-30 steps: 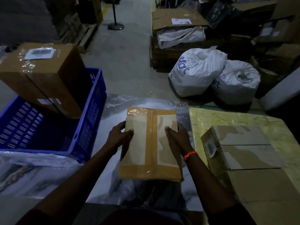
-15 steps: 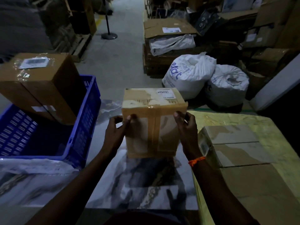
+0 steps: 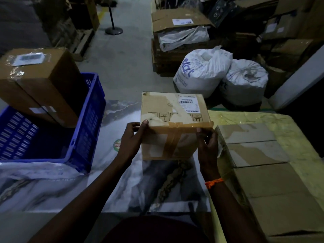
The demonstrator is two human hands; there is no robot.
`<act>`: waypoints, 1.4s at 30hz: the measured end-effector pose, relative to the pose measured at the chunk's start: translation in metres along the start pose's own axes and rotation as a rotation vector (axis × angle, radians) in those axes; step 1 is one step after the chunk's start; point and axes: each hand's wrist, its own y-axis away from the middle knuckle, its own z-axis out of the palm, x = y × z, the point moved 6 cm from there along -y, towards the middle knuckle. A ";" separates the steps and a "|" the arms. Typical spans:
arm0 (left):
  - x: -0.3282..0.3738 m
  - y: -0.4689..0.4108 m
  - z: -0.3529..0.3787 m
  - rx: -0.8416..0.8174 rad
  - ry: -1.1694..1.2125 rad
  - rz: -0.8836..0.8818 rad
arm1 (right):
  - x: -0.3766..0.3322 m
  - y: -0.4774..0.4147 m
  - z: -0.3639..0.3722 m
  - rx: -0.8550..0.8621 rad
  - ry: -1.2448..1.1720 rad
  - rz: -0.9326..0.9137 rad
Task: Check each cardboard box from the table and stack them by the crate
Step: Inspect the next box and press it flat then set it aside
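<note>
While the taped cardboard box point(image 3: 173, 120) is held over the marble-patterned table point(image 3: 122, 181), label face up, the left hand point(image 3: 133, 139) grips its left edge and the right hand point(image 3: 208, 146) curls round its right edge. The blue crate point(image 3: 87, 120), holding a larger carton point(image 3: 40, 81), stands to the left.
</note>
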 end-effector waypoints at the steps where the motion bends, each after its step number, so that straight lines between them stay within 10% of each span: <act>1: 0.000 0.001 0.008 -0.017 -0.009 -0.006 | -0.001 -0.003 -0.006 0.018 -0.009 0.003; 8: 0.015 0.004 0.032 -0.009 -0.129 0.051 | -0.009 -0.016 -0.034 0.041 0.021 -0.012; 14: 0.068 0.015 0.004 0.108 -0.509 0.676 | -0.042 0.001 -0.009 -0.048 0.074 -0.192; 19: 0.086 0.025 0.009 -0.115 -0.561 0.730 | -0.074 0.027 0.041 -0.234 0.201 -0.436; 28: 0.093 0.006 -0.039 0.153 -0.542 0.482 | -0.079 0.049 0.105 -0.541 0.263 -0.571; 35: 0.077 0.009 -0.076 0.166 -0.407 0.521 | 0.007 -0.002 0.076 -0.389 0.496 -0.201; 42: 0.047 0.015 -0.088 0.218 -0.272 0.419 | 0.019 -0.013 0.061 -0.358 0.167 0.060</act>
